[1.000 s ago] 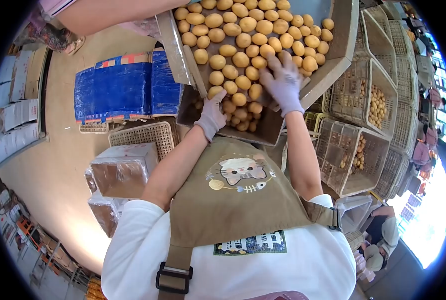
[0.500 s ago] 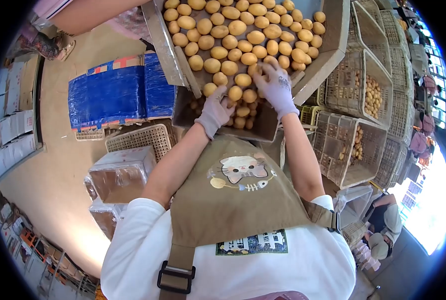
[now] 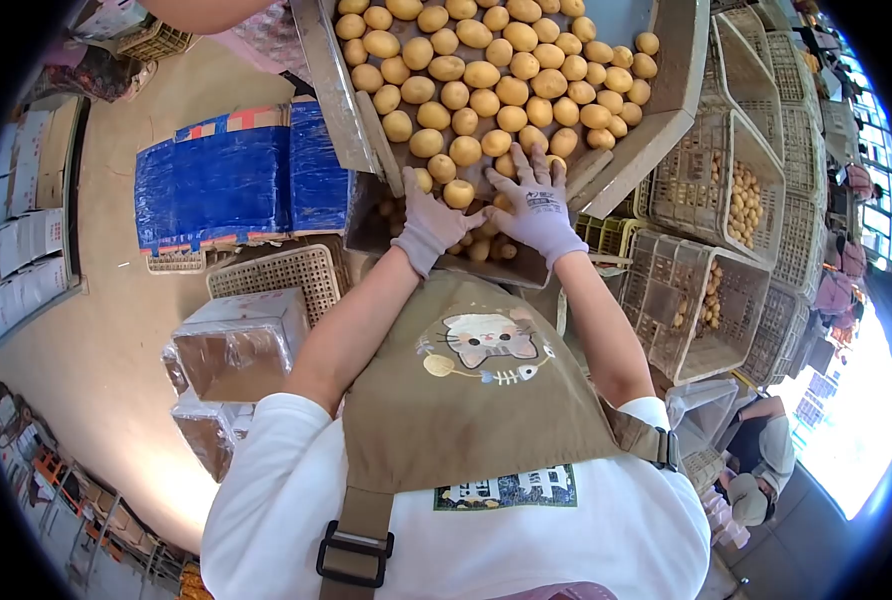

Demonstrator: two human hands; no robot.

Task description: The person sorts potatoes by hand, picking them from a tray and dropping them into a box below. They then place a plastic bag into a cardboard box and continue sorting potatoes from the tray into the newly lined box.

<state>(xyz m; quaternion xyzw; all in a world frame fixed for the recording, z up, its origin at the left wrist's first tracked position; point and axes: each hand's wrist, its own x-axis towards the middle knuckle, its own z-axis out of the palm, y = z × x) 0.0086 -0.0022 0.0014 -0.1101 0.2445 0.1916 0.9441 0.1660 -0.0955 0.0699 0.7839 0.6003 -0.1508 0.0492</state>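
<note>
Many yellow potatoes (image 3: 512,91) lie spread over a tray with raised wooden sides (image 3: 626,160). At the tray's narrow front opening, my gloved left hand (image 3: 434,222) has its fingers apart, beside a potato at the left edge. My gloved right hand (image 3: 537,205) is spread, palm down, with its fingertips at the potatoes on the right of the opening. The two thumbs nearly meet. Below the hands is a dark bin (image 3: 366,228) with more potatoes in it, partly hidden by my hands.
Plastic crates (image 3: 701,290), some holding potatoes, are stacked at the right. Blue-wrapped boxes (image 3: 216,185) and an empty-looking crate (image 3: 281,280) stand at the left, above clear-wrapped boxes (image 3: 236,350). Another person (image 3: 761,460) is at the lower right.
My right hand has drawn back toward the bin and turned, fingers spread. My left hand has opened wider. Several potatoes at the opening have shifted or gone from view.
</note>
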